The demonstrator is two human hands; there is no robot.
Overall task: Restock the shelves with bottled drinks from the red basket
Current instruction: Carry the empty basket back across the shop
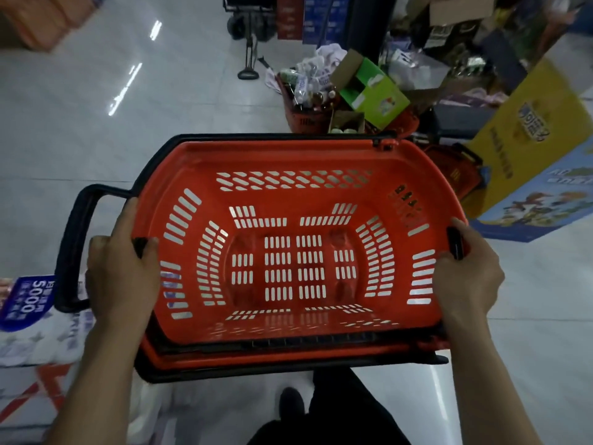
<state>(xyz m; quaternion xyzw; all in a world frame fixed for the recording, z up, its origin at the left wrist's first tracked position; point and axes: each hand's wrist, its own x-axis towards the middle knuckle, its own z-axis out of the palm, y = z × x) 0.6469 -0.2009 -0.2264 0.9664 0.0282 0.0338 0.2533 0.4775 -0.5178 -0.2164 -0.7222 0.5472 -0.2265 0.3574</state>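
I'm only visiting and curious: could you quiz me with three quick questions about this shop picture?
1. True or false: the slotted red plastic basket held in front contains drinks.
2. Which hand grips its rim? A left only, B right only, C both.
3. Fill in: the open cardboard box beside the farther red basket of bottles is ____ in colour.
Key: 1 false, it is empty. 2 C, left hand and right hand. 3 green.
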